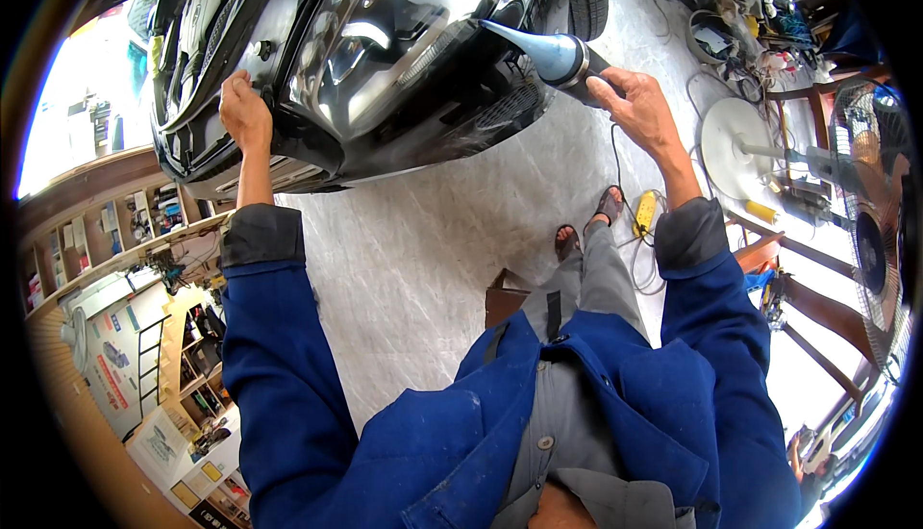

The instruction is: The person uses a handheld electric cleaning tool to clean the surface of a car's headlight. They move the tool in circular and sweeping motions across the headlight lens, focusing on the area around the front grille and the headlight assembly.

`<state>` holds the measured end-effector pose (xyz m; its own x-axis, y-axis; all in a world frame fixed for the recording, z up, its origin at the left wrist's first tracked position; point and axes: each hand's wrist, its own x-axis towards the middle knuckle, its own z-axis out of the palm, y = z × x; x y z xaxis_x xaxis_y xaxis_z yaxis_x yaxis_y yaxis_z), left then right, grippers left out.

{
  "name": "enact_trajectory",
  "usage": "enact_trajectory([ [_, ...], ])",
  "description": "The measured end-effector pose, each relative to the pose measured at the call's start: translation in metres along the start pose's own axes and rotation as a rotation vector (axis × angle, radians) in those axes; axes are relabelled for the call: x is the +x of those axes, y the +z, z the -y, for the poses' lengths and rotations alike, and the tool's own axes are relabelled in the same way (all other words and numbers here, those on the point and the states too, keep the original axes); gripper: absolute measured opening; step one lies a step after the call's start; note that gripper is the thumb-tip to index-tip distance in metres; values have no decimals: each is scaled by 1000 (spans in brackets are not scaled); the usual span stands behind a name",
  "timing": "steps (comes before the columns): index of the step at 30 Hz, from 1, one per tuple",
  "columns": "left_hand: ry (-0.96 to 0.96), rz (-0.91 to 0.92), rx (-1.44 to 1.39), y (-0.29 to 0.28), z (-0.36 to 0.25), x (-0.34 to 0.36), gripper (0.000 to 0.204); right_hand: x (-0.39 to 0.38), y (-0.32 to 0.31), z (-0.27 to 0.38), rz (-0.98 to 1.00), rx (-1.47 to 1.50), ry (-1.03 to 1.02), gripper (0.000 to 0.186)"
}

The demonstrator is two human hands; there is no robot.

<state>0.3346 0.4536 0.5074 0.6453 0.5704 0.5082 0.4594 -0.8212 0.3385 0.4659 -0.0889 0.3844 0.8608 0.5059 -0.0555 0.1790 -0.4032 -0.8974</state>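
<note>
A black car's front end (413, 144) fills the top of the view, with its large glossy headlight (361, 58) facing me. My right hand (642, 113) is closed around the dark grip of a hand-held tool with a long tapered blue-grey nozzle (543, 51). The nozzle points left, its narrow tip by the headlight's right edge; I cannot tell whether it touches. To the left of the headlight, my left hand (246, 113) is raised against the front trim near the grille (197, 58). Its fingers are curled, and what they grip, if anything, is hidden.
A dark cord hangs below the tool toward a yellow power strip (646, 210) on the floor beside my feet. A standing fan (870, 231) and wooden chair stand at the right, near cluttered buckets (711, 37). Shelves (106, 231) line the left. A brown box (505, 298) sits near my legs.
</note>
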Motion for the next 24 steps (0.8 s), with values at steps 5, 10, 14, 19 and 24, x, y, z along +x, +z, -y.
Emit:
enact_trajectory([
  [5,-4,1,0,-1,-5,0,41,-6,16,-1,-51,4,39,35],
  [10,-22,4,2,-2,-9,-1,41,-7,21,-5,-108,41,53,42],
  [14,-17,2,-7,-1,-8,0,41,-7,19,-6,-164,74,82,37],
  [19,7,-8,-24,0,-6,1,42,-3,17,-5,-179,77,96,37],
  [24,8,-8,-14,-1,-7,1,42,-7,24,1,-180,88,72,37],
])
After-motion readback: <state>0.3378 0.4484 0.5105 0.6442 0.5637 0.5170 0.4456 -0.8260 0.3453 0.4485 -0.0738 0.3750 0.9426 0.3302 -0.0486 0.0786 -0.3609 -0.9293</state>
